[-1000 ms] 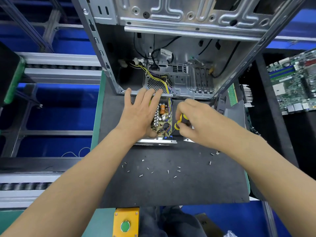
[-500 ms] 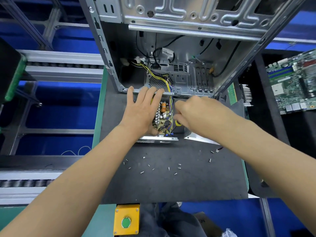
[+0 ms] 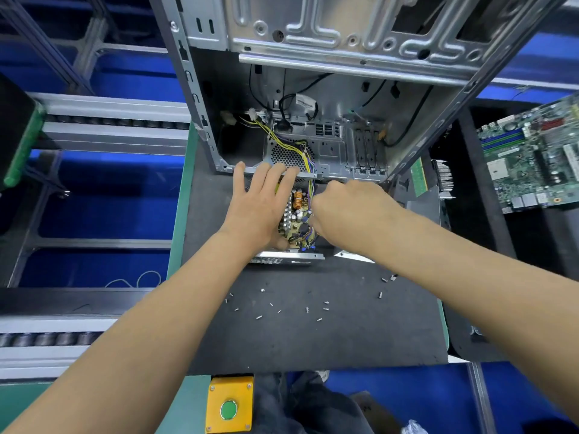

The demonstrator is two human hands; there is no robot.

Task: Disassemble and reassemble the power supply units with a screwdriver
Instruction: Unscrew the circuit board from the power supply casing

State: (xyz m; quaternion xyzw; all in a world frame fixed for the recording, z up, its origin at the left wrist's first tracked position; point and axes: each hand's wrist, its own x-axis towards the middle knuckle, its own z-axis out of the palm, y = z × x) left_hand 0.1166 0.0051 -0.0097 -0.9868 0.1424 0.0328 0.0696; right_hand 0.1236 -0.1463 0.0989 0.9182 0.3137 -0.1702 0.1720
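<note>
The open power supply unit lies on the black mat in front of the computer case. Its circuit board, with an orange coil and capacitors, is exposed, and yellow wires run from it into the case. My left hand rests flat on the unit's left half with straight fingers that reach the case's edge. My right hand is curled over the board's right side. It hides the yellow-and-black screwdriver that it held in the earlier frames.
Several loose screws are scattered on the black mat near me. A motherboard lies at the right, with a green memory stick beside the case. A yellow button box sits at the table's near edge.
My right hand has shifted slightly forward over the board and rolled over, so the screwdriver handle no longer shows. My left hand has stayed flat on the unit.
</note>
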